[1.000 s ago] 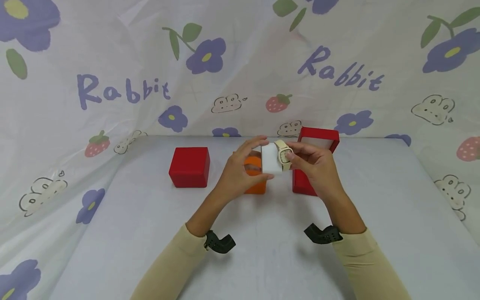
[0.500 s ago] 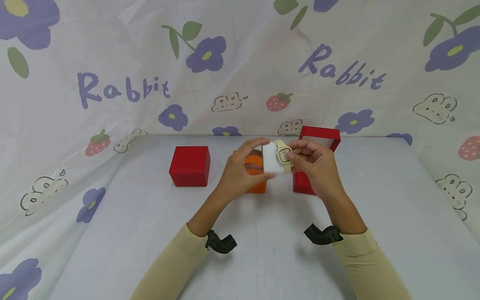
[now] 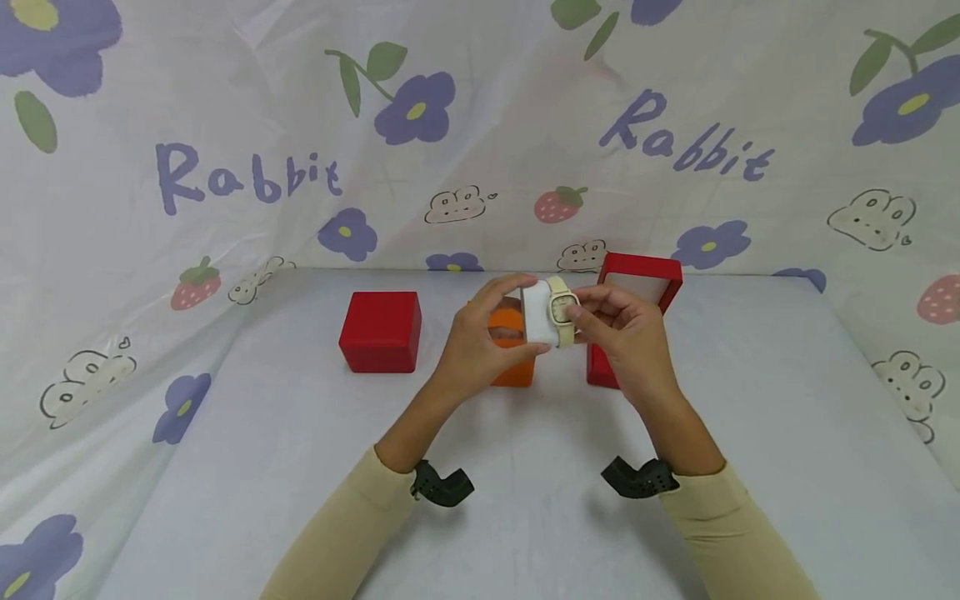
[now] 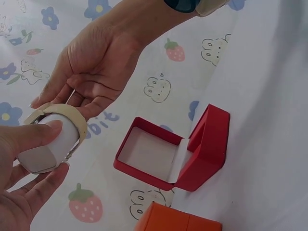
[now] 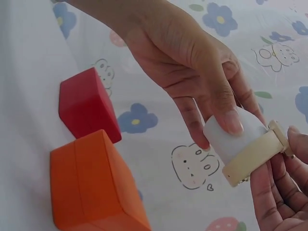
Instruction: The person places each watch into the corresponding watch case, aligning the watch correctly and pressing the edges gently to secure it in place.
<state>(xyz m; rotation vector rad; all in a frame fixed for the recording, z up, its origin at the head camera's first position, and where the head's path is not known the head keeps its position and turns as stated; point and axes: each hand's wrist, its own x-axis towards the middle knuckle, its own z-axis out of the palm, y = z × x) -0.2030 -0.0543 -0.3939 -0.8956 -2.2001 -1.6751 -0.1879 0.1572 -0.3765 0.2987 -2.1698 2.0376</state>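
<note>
In the head view, my left hand (image 3: 476, 346) grips a white watch cushion (image 3: 534, 313) between thumb and fingers, above the table. A cream watch (image 3: 561, 309) with a squarish case wraps round the cushion's right part. My right hand (image 3: 633, 329) pinches the watch, its thumb at the edge of the case. The right wrist view shows the cream strap (image 5: 255, 156) encircling the rounded white cushion (image 5: 222, 140), with the left thumb pressing on the cushion. From the left wrist, the strap (image 4: 74, 117) is seen looped over the cushion's end; the clasp is partly hidden by fingers.
Behind the right hand stands an open red box (image 4: 207, 149), its lid tilted back and its lining pale. An orange box (image 3: 513, 375) sits behind the left hand. A shut red box (image 3: 381, 333) is farther left. A printed curtain (image 3: 480, 150) hangs behind the table.
The watch has shifted slightly left along the cushion, and the right hand has moved left with it. The left hand has kept its grip with little movement.
</note>
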